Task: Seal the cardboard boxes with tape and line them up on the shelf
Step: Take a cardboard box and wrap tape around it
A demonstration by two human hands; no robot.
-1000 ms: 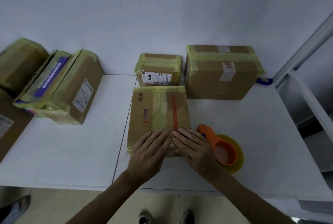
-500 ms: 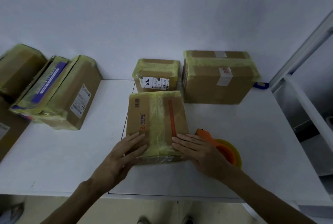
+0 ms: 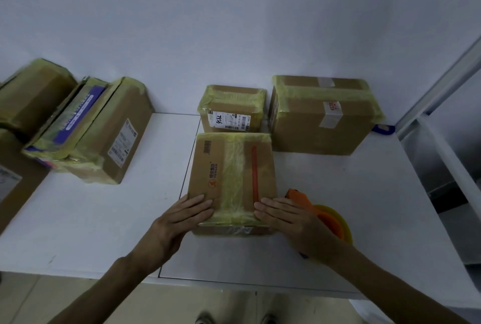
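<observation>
A flat cardboard box (image 3: 229, 167) with a strip of yellowish tape down its middle and a red stripe lies on the white table (image 3: 104, 214) in front of me. My left hand (image 3: 179, 215) rests flat on its near left corner, fingers straight. My right hand (image 3: 289, 217) presses flat on the near right corner. An orange tape dispenser (image 3: 325, 215) with a yellow roll lies just right of the box, partly behind my right wrist.
Two taped boxes stand against the wall: a small labelled box (image 3: 231, 110) and a bigger box (image 3: 322, 115). Several taped boxes (image 3: 86, 128) lean together at the left. A white shelf frame (image 3: 442, 104) rises at the right.
My hands have slid apart along the near edge of the box, from the middle of the tape strip out to the two corners. The box has not moved.
</observation>
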